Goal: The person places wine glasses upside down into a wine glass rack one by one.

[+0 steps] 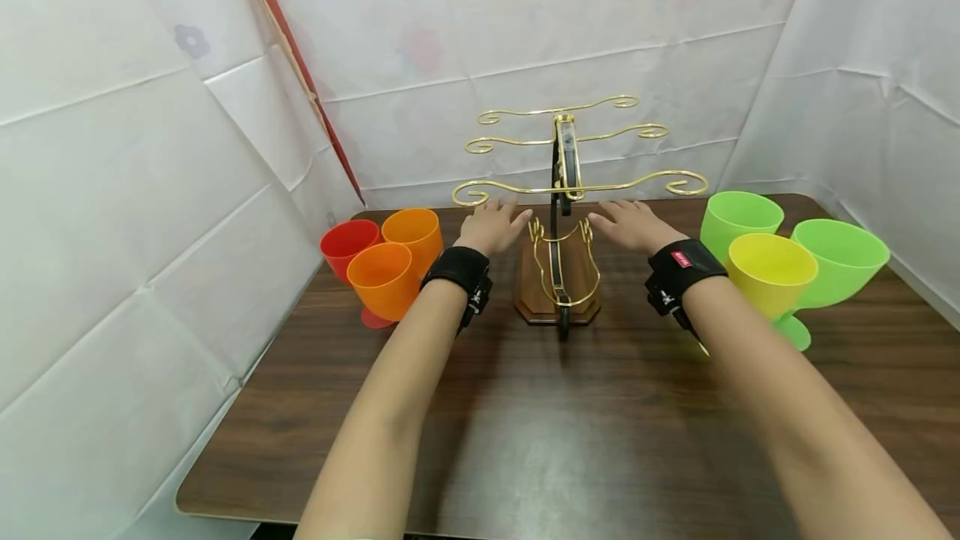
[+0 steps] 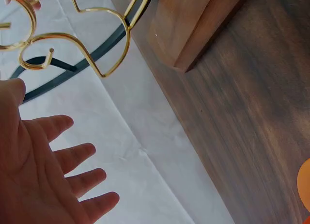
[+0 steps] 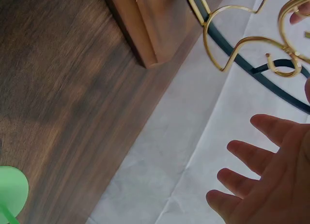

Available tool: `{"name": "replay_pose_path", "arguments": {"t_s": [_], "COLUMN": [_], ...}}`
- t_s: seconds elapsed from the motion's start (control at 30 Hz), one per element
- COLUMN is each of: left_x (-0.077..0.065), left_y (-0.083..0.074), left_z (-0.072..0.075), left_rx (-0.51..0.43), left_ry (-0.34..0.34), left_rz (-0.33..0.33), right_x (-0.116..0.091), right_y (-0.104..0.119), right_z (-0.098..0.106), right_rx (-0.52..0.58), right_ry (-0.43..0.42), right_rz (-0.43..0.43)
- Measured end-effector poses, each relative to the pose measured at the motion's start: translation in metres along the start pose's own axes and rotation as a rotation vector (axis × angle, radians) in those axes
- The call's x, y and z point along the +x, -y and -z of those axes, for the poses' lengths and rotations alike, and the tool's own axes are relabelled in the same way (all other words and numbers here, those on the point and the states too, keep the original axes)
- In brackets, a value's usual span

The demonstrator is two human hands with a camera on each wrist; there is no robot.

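A gold and black metal rack [image 1: 557, 190] with curled arms stands on a wooden base [image 1: 528, 290] in the middle of the table. My left hand [image 1: 491, 227] is held out at the rack's left side; its fingers [image 2: 77, 158] are spread and hold nothing. On the other side my right hand [image 1: 633, 225] mirrors it, with straight, spread fingers [image 3: 252, 156] and nothing held. Both hands appear apart from the metal. Gold curls [image 2: 53, 37] of the rack pass close to the left thumb in the left wrist view.
Left of the rack, a red goblet [image 1: 348, 242] stands with two orange goblets [image 1: 384, 280]. Two green goblets [image 1: 840, 257] and a yellow goblet [image 1: 772, 269] stand at the right. White sheeting [image 1: 480, 48] hangs behind the dark wooden table [image 1: 555, 440].
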State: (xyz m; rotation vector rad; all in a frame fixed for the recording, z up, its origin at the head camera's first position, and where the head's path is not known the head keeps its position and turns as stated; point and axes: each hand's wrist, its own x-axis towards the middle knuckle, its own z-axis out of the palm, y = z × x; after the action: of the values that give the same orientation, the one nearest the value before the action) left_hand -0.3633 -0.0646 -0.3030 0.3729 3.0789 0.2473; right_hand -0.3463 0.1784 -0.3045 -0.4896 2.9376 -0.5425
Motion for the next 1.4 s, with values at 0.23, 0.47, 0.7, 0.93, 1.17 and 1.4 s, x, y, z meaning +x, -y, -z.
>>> {"name": "replay_pose_path", "arguments": {"t_s": [0.23,0.47,0.7,0.93,1.17,1.4], "left_x": [-0.021,-0.038,-0.051,-0.070,-0.101,-0.139], "left_y": [-0.004,-0.003,0.004,0.009,0.018,0.027], "left_z": [0.000,-0.001,0.001,-0.004,-0.007,-0.006], "left_rx": [-0.032,-0.051,-0.123,-0.132,-0.150,-0.174], "left_ry": [-0.008,-0.025,-0.051,-0.043,-0.073,-0.131], "left_rz": [-0.095,-0.168,-0.214,-0.263,-0.315,-0.387], "right_x": [-0.023,-0.048,-0.065,-0.084,-0.107,-0.128], "right_y": [0.007,0.017,0.019,0.020,0.025,0.032], "right_z": [0.002,0.004,0.002,-0.004,-0.008,-0.013], "right_rx": [-0.015,0.033,0.048,0.068,0.102,0.119], "right_ry": [-0.006,-0.014,-0.027,-0.054,-0.076,-0.064], "right_rz": [0.087,0.141,0.189,0.201,0.265,0.261]}}
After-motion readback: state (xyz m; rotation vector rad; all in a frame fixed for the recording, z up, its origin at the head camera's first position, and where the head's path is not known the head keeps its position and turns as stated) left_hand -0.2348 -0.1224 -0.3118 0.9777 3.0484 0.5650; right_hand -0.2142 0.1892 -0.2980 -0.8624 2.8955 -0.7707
